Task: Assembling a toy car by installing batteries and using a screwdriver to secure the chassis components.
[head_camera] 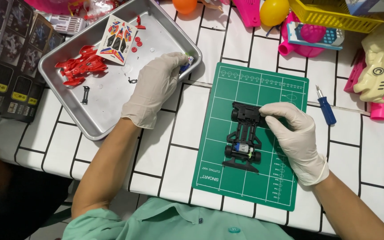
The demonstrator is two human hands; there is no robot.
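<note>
Head view shows my right hand (295, 133) pinching the black toy car frame (244, 138) on the green mat (227, 186), my left hand (155, 89) gripping a small battery (186, 63) over the metal tray (107, 115)

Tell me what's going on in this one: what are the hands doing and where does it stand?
A person in white gloves sits at a white tiled table. The right hand steadies a black toy car chassis lying on a green cutting mat, fingers at its upper end. The left hand reaches into a metal tray and pinches a small blue and white part at its edge. The red car body, a sticker sheet and small red pieces lie in the tray. A blue screwdriver lies untouched beside the mat.
</note>
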